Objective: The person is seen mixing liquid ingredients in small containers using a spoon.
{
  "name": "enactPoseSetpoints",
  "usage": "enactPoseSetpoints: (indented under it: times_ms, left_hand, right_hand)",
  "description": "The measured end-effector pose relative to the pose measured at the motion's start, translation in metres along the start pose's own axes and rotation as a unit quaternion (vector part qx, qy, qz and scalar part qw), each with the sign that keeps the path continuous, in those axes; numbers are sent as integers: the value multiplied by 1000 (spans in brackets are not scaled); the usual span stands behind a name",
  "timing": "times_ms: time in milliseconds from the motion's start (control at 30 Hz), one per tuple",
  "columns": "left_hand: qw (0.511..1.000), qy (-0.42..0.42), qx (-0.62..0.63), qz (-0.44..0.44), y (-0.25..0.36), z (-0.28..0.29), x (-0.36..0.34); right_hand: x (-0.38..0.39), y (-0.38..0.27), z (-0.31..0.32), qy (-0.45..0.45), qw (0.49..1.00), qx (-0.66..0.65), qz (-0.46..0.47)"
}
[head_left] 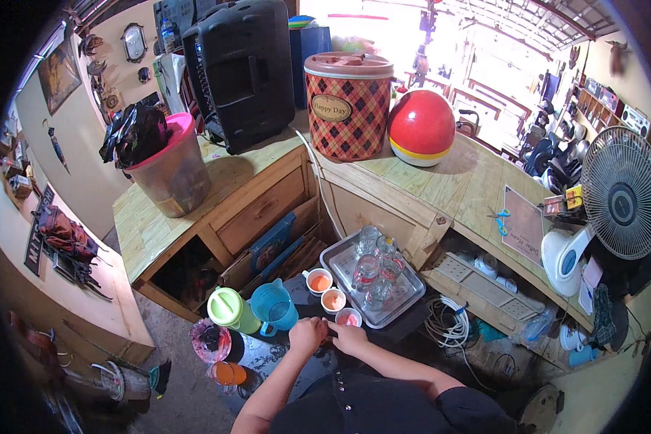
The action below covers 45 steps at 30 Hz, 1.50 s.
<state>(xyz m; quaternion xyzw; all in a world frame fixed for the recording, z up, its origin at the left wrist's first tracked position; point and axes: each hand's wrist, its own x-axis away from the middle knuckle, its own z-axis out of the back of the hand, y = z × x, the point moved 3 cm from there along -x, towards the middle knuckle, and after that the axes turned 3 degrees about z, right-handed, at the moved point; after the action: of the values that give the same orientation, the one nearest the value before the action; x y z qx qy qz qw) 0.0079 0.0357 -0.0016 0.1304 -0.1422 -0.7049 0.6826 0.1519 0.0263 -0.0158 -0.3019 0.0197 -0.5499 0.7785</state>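
My left hand (pixel 307 335) is closed in a fist at the front edge of the dark low table. My right hand (pixel 349 340) meets it, fingers drawn together; whatever is between them is too small or hidden to make out. Just beyond my right hand is a white cup (pixel 349 318) with pink contents. Behind it are a cup with peach contents (pixel 333 300) and one with orange contents (pixel 318 282). To the left stand a blue pitcher (pixel 275 307) and a green lidded pitcher (pixel 233 311). Nearer lie a bag with dark red contents (pixel 211 341) and glasses of orange liquid (pixel 228 373).
A metal tray (pixel 401 307) with several clear glasses sits right of the cups. Beyond is a wooden counter (pixel 477 181) bearing a plaid canister (pixel 349 108), a red ball-shaped container (pixel 421 126), a speaker (pixel 242 72) and a fan (pixel 622 195). Coiled cable (pixel 448 322) hangs at the right.
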Motion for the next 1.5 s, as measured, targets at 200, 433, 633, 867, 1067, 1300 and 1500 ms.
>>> enactPoseSetpoints:
  times_ms: [200,433,633,867,1067,1300,1500]
  left_hand:
    - [996,39,-67,-45,9,21,2]
    - [997,62,-2,-34,3,10,-2]
    - [998,55,-37,-19,-14,-13,2]
    - [997,14,-73,-27,6,20,5]
    - [995,76,28,-52,9,16,0]
    - [999,31,-16,-28,4,3,1]
    - [990,19,-133,-43,12,18,5]
  right_hand:
    - [1,-1,2,13,1000,-6,0]
    - [-5,12,-13,28,1000,4,4]
    - [2,-6,2,4,1000,0,17]
    - [4,-4,6,13,1000,-6,15]
    - [-3,6,-5,-14,1000,10,-10]
    - [0,0,0,6,1000,-4,2]
    - [1,-1,1,6,1000,-14,-4]
